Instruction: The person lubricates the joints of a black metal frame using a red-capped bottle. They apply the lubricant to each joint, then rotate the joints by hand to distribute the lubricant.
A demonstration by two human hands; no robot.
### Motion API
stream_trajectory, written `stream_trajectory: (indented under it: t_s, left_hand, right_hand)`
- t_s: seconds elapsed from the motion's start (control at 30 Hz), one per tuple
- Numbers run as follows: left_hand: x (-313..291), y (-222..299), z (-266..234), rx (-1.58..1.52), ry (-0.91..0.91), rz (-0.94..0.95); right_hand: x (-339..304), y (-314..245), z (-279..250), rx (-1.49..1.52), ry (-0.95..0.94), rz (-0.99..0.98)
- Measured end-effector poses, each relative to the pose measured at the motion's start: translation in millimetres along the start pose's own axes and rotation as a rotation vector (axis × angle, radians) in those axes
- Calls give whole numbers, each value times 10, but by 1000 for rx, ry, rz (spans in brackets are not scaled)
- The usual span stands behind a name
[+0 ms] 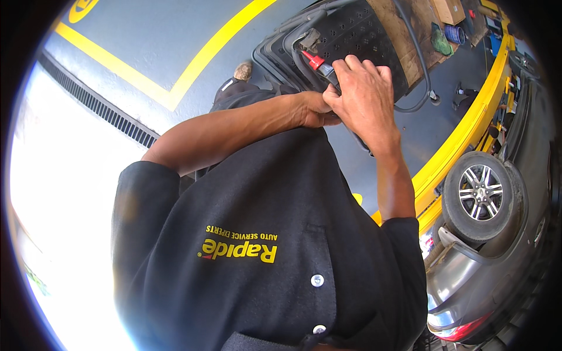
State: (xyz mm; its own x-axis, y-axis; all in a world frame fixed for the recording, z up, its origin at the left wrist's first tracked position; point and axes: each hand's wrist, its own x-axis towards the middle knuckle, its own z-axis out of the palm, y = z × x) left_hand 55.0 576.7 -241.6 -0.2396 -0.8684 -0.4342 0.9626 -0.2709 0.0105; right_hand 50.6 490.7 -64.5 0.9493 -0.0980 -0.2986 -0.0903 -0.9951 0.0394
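Observation:
A tube with a red tapered nozzle (314,61) and a dark body sticks out from my hands, its tip pointing up and to the left. My right hand (366,96) is closed around the tube's body, knuckles up. Pressed against it from the left is my left hand (317,110), fingers curled; the right hand covers most of them, so what they grip is hidden. Just beyond the nozzle, a crumpled grey piece (310,40) rests by the metal frame of a black perforated panel (357,44).
A brown board (404,38) carries a cardboard box (449,10), a blue can (455,34) and a green cloth (440,40). On the right, a grey car with an exposed wheel (480,194) stands beside a yellow lift rail (462,137). A floor drain grate (96,99) runs at left.

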Motion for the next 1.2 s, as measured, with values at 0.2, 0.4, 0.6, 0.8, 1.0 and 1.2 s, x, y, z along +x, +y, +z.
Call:
stream_trajectory:
  t_s: [0.2,0.4,0.6,0.8,1.0,1.2]
  left_hand:
    - [-77,45,149,95,146,-71]
    - [-48,56,101,127,197,-169]
    - [15,44,27,146,192,-180]
    - [18,123,-54,127,130,-233]
    - [-39,154,-40,135,87,-216]
    - [-25,136,-85,92,68,-206]
  right_hand:
    - [-69,136,93,75,63,48]
    - [-69,524,62,429,-56,240]
    - [170,1274,198,759,127,378]
    - [881,2046,189,137,330,505]
    - [1069,2247,132,-176,241,368]
    - [1131,2294,50,-247,213,322]
